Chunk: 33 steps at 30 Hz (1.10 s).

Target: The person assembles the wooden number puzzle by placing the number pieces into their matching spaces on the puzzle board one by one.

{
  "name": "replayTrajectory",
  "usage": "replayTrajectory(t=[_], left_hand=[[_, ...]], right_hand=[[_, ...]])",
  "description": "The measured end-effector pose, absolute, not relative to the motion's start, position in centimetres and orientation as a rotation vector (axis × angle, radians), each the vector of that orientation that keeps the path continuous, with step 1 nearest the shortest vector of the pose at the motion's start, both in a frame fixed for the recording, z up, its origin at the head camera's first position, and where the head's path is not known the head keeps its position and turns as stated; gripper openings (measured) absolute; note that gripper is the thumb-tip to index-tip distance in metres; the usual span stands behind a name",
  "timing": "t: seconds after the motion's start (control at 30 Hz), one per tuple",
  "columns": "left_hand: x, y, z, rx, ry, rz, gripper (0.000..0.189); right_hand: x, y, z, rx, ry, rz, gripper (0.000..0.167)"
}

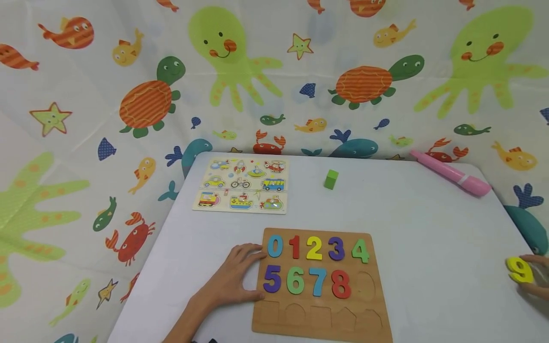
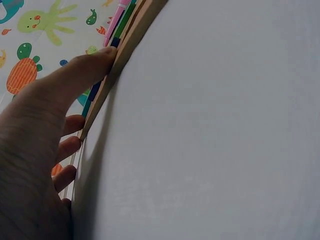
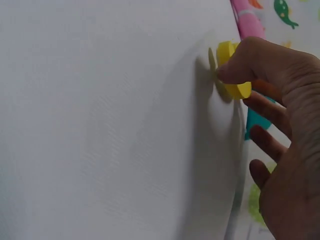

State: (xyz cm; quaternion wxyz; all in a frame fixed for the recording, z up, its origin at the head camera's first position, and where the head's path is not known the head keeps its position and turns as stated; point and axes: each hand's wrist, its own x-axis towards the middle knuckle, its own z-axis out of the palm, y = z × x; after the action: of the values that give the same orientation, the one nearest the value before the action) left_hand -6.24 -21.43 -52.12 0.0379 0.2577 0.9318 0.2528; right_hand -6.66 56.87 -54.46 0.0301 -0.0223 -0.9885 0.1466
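My right hand (image 1: 538, 278) pinches a yellow number 9 piece (image 1: 521, 270) between thumb and fingers at the table's right edge. The right wrist view shows the yellow piece (image 3: 233, 70) just over the white surface, my other fingers spread loosely below it. My left hand (image 1: 233, 276) rests against the left side of a wooden number puzzle board (image 1: 321, 315), thumb and fingertips touching its edge. Coloured numbers 0 to 8 sit on the board in two rows. The recess (image 1: 366, 285) right of the red 8 (image 1: 341, 284) is bare, as are the shaped recesses in the bottom row.
Behind the board lies a vehicle picture puzzle (image 1: 242, 188) at the back left. A small green block (image 1: 331, 179) stands at the back middle, and a pink tube-like thing (image 1: 454, 174) lies at the back right. A sea-animal printed cloth (image 1: 266, 43) hangs behind the white table (image 1: 437, 247).
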Motion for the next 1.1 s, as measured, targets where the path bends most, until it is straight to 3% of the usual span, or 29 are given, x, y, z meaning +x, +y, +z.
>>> replayTrajectory(t=[0.23, 0.4, 0.73, 0.9, 1.1], left_hand=[[-6.2, -21.5, -52.0, 0.785, 2.859, 0.778, 0.091], [-6.3, -21.5, -51.9, 0.785, 2.852, 0.786, 0.092], [-6.2, -21.5, -51.8, 0.792, 2.854, 0.789, 0.093], [-6.2, -21.6, -51.9, 0.788, 2.851, 0.789, 0.093], [-6.2, -21.6, -52.0, 0.795, 2.854, 0.788, 0.092]], right_hand=[[-7.6, 52.1, -52.2, -0.232, -3.042, 0.614, 0.080], [-8.3, 46.5, -49.8, -0.154, -3.100, 0.764, 0.075], [-8.3, 36.3, -49.2, 0.305, -2.883, 0.946, 0.071], [-7.9, 31.9, -49.9, 0.572, -2.724, 1.092, 0.079], [-6.8, 27.9, -50.9, 0.719, -2.651, 1.153, 0.081]])
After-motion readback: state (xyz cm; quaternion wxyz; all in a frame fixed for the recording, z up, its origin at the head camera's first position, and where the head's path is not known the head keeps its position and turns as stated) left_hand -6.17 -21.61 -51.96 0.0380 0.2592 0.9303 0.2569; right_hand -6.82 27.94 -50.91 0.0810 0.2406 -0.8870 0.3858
